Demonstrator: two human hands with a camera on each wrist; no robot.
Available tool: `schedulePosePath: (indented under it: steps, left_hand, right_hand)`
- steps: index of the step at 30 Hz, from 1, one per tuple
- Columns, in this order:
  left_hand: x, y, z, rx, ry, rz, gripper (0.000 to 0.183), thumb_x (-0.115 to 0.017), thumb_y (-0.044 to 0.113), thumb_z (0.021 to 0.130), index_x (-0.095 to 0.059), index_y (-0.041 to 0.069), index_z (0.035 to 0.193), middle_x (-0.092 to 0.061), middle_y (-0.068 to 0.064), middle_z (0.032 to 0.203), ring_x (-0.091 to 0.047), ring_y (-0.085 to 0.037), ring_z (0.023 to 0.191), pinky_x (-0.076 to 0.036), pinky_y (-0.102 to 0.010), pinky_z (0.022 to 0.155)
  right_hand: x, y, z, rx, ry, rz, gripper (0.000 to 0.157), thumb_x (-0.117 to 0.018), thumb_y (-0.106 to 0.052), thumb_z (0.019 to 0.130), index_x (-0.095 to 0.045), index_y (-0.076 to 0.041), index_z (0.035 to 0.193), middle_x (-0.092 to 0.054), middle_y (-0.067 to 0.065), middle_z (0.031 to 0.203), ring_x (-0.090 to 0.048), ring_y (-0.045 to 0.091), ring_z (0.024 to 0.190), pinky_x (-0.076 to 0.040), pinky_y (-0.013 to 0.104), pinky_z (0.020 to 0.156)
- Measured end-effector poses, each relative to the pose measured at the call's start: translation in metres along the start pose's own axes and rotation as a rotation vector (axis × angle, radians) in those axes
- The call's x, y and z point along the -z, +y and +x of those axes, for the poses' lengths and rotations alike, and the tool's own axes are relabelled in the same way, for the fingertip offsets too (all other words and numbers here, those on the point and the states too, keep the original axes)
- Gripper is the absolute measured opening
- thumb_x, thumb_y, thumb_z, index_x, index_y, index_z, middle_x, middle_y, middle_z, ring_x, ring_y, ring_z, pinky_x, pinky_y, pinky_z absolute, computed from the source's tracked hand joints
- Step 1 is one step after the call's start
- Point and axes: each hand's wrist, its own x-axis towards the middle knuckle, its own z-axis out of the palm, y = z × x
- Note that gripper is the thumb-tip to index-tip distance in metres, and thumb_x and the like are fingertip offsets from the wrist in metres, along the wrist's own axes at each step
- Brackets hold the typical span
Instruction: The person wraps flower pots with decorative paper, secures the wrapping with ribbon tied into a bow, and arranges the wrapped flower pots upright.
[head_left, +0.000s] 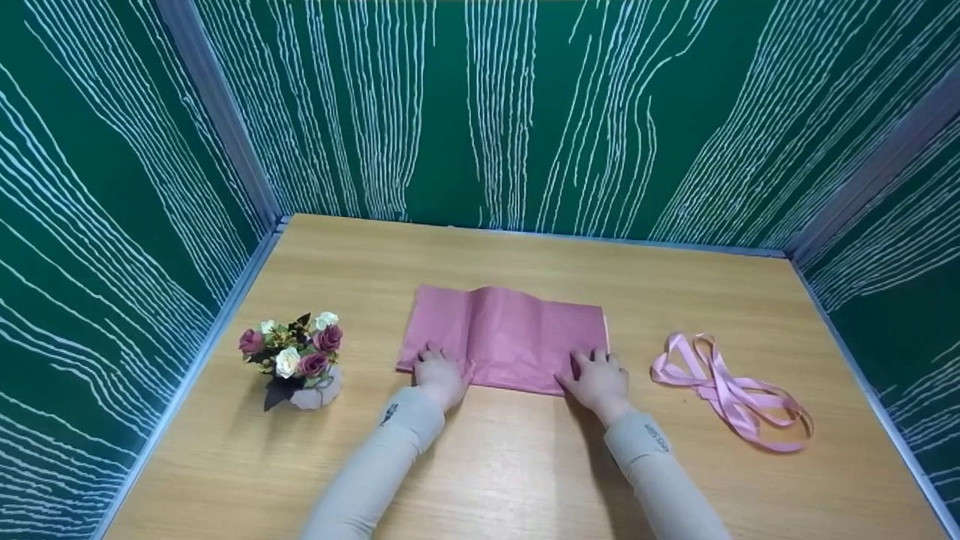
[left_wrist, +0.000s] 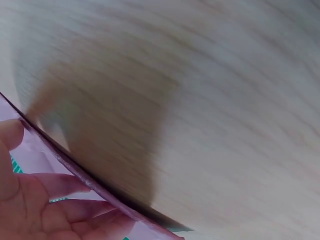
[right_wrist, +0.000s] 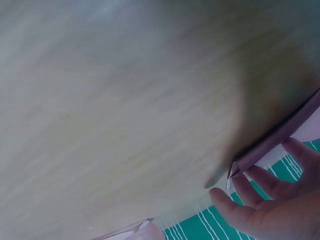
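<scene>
A folded sheet of dusty-pink paper (head_left: 510, 337) lies in the middle of the wooden table, with a raised crease running through it. On its near left corner rests my left hand (head_left: 441, 377), fingers extended over the paper. My right hand (head_left: 600, 384) touches the near right part with spread fingers. In the left wrist view, the fingers of the left hand (left_wrist: 55, 210) lie along the folded paper edge (left_wrist: 95, 187). The right wrist view has the right hand's (right_wrist: 280, 205) fingertips at the paper's folded rim (right_wrist: 270, 145), with one finger beyond its corner.
To the left stands a small flower arrangement (head_left: 300, 356) of mauve and white roses in a pale pot. A loosely looped pink ribbon (head_left: 731, 397) lies on the right. Green panels with white wavy lines (head_left: 502, 112) enclose the table (head_left: 487, 487) at the back and sides.
</scene>
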Motion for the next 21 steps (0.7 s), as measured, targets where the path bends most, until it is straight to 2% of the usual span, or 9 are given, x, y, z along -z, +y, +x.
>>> schedulePosePath:
  steps: [5, 12, 21]
  left_hand:
    - [0.003, -0.004, 0.002, -0.006, -0.048, -0.017, 0.074, -0.037, 0.058, 0.094, -0.045, -0.001, 0.138, -0.042, -0.023, 0.143, -0.041, -0.039, 0.128, -0.041, -0.050, 0.099]
    - [0.003, -0.006, 0.003, 0.016, -0.031, -0.029, 0.077, -0.047, 0.059, 0.090, -0.042, 0.000, 0.139, -0.041, -0.021, 0.143, -0.039, -0.036, 0.129, -0.038, -0.050, 0.101]
    - [0.004, -0.009, 0.007, 0.012, -0.050, -0.009, 0.079, -0.046, 0.061, 0.089, -0.040, 0.002, 0.140, -0.040, -0.018, 0.144, -0.039, -0.034, 0.130, -0.038, -0.050, 0.103]
  right_hand:
    - [0.001, -0.001, -0.003, 0.003, 0.003, -0.010, 0.064, -0.056, -0.051, 0.088, -0.049, -0.010, 0.137, -0.043, 0.032, 0.131, -0.040, 0.053, 0.117, -0.036, 0.068, 0.090]
    - [0.001, -0.002, -0.008, 0.024, 0.017, -0.041, 0.062, -0.058, -0.050, 0.087, -0.053, -0.010, 0.134, -0.047, 0.029, 0.122, -0.043, 0.050, 0.113, -0.038, 0.066, 0.086]
    - [0.002, -0.003, -0.012, 0.037, 0.011, -0.050, 0.062, -0.060, -0.050, 0.086, -0.054, -0.009, 0.132, -0.048, 0.028, 0.117, -0.043, 0.048, 0.111, -0.038, 0.064, 0.085]
